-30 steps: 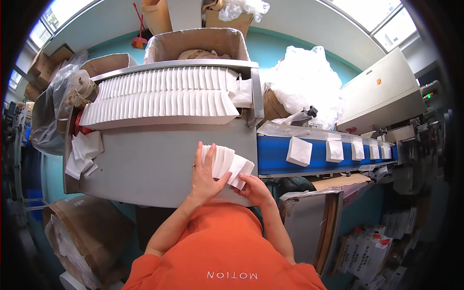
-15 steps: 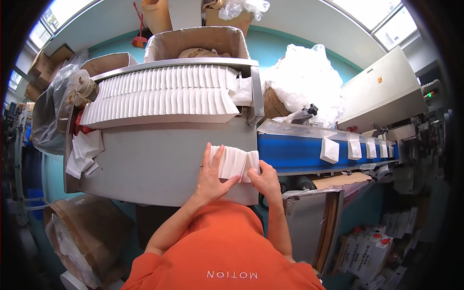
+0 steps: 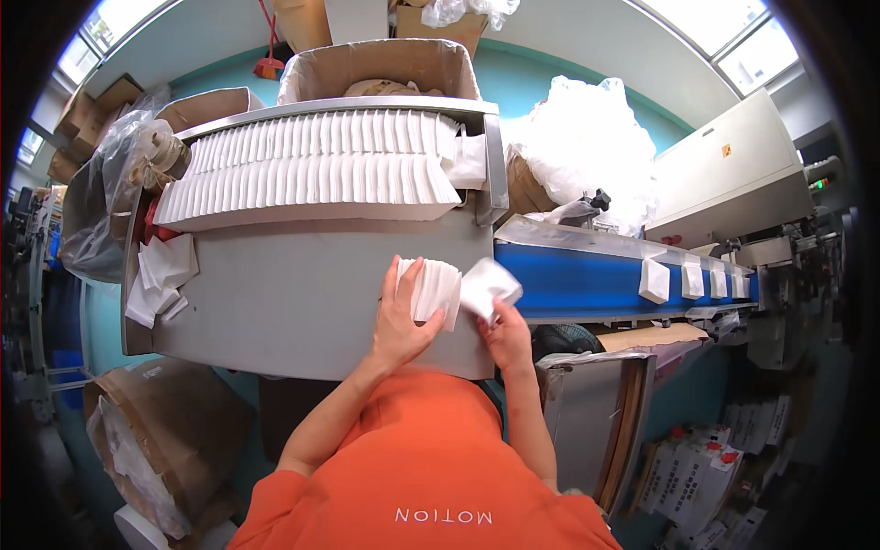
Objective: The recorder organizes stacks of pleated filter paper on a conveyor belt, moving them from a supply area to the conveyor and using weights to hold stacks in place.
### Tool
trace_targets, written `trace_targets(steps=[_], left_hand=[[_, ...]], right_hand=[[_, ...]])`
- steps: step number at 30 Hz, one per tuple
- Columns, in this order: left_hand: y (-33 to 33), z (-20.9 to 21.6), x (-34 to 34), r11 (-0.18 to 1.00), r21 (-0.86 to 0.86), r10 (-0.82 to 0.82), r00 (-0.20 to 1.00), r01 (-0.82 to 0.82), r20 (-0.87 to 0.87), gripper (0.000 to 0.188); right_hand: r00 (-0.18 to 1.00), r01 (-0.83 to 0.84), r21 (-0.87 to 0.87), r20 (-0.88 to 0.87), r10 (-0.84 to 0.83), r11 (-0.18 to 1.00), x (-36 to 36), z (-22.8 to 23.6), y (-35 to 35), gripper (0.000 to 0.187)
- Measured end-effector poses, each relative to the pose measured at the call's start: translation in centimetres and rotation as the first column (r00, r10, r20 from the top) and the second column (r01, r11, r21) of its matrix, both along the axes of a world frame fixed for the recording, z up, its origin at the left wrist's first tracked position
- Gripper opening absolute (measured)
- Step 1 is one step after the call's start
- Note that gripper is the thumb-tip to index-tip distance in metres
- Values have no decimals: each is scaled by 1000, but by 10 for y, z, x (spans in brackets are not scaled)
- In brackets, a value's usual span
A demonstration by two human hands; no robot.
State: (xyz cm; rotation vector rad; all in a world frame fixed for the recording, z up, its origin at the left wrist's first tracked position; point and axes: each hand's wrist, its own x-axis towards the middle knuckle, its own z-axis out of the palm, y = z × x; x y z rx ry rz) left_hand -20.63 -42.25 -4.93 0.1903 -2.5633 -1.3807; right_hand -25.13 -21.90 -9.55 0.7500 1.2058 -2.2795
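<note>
My left hand [image 3: 401,312] is closed around a standing row of folded white napkins [image 3: 434,291], near the right end of the grey metal table [image 3: 275,293]. Between my right thumb and fingers is a separate white napkin packet [image 3: 490,288], tilted and slightly blurred. My right hand [image 3: 506,335] holds it where the table meets the blue conveyor belt [image 3: 568,282]. Whether the packet is one napkin or a few, I cannot tell. Several small white napkin stacks [image 3: 654,280] stand spaced out along the belt.
Two long rows of folded napkins [image 3: 307,179] fill the table's far side. Loose crumpled napkins [image 3: 160,280] lie at its left end. Behind stand a cardboard box [image 3: 380,64] and a large white plastic bag [image 3: 587,151]. A brown paper sack [image 3: 170,426] is at lower left.
My right hand has pulled a napkin packet off the right end of the row and tilted it toward the belt. My left hand still grips the shortened row. The stacks on the belt have shifted right.
</note>
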Motion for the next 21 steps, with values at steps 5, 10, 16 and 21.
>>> trace_targets(steps=[5, 10, 16, 21], left_hand=[[7, 5, 0, 996, 84, -43, 999, 44, -12, 88], [11, -4, 4, 993, 106, -47, 999, 46, 10, 94], [6, -3, 4, 1000, 26, -7, 1000, 7, -14, 94], [6, -9, 1, 835, 549, -54, 988, -35, 145, 86]], right_hand=[[920, -301, 421, -109, 377, 856, -8, 15, -17, 49], [858, -254, 513, -272, 436, 820, -1, 22, -50, 41], [880, -476, 103, 65, 471, 874, 3, 11, -16, 38], [995, -82, 118, -37, 87, 990, -4, 23, -18, 44]])
